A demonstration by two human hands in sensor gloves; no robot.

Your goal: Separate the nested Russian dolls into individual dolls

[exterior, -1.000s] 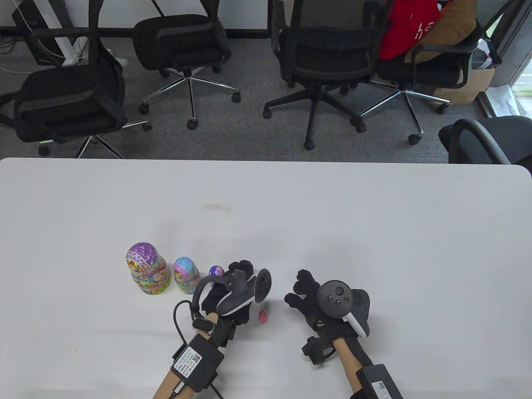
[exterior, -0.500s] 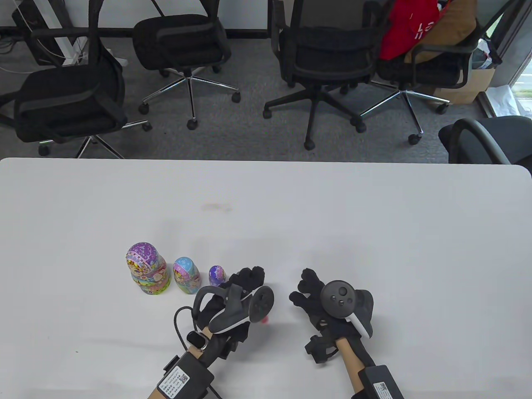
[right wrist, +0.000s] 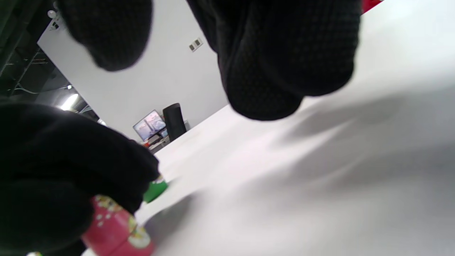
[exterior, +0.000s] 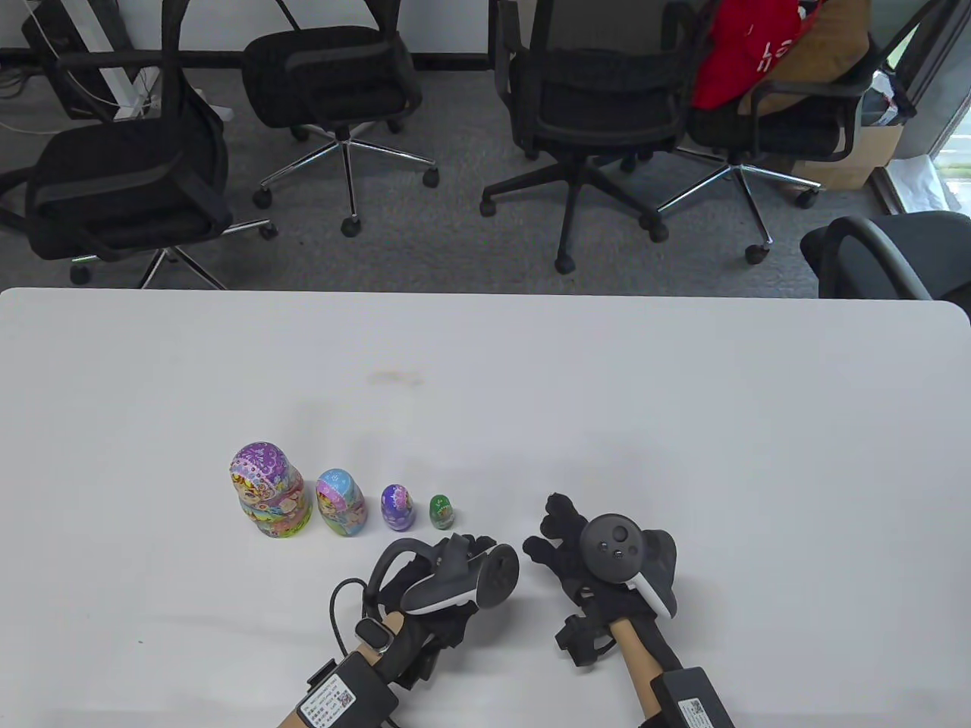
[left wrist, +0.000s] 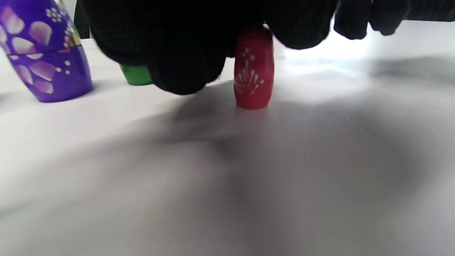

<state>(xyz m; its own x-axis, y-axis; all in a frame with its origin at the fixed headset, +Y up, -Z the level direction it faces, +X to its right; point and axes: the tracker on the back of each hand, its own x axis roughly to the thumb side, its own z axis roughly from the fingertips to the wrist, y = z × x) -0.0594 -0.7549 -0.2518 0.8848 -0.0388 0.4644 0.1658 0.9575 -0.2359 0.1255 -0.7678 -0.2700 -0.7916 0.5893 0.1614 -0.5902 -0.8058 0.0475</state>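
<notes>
Four painted dolls stand in a row by size: a large pink-purple doll (exterior: 265, 493), a blue doll (exterior: 340, 503), a small purple doll (exterior: 397, 507) (left wrist: 46, 60) and a tiny green doll (exterior: 441, 513) (left wrist: 137, 74). My left hand (exterior: 466, 547) lies just right of and nearer than the green doll. Its fingers (left wrist: 185, 67) curl over the top of the tiniest red doll (left wrist: 253, 71) (right wrist: 113, 231), which stands upright on the table. The table view hides the red doll under the tracker. My right hand (exterior: 554, 531) rests beside it, loosely curled, holding nothing.
The white table (exterior: 683, 425) stretches wide behind and to the right of the dolls. Several black office chairs (exterior: 592, 98) stand on the carpet beyond its far edge.
My left hand let go of the green doll, leaving it standing in the row, then drew back over the red doll that lay on the table. The right hand barely shifted.
</notes>
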